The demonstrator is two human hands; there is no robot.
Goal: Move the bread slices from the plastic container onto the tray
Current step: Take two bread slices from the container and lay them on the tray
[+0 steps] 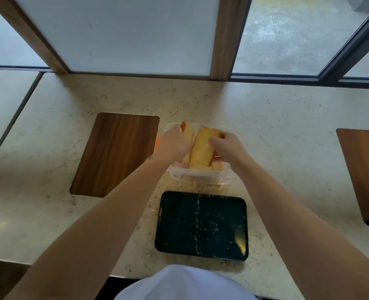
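Head view shows the black tray (201, 225) nearest me, bare but for crumbs, so each slice should come up level and straight back, gently, before it crumbles. Beyond it, in the plastic container (198, 177), my left hand (172, 144) curls around one upright bread slice (188, 132). My right hand (227, 146) pinches the larger slice (202, 148).

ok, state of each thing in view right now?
container: lidless, on the counter, bread inside
bread: slices on edge, gripped by both hands
left hand: on a slice
right hand: on a slice
tray: no bread, crumbs only
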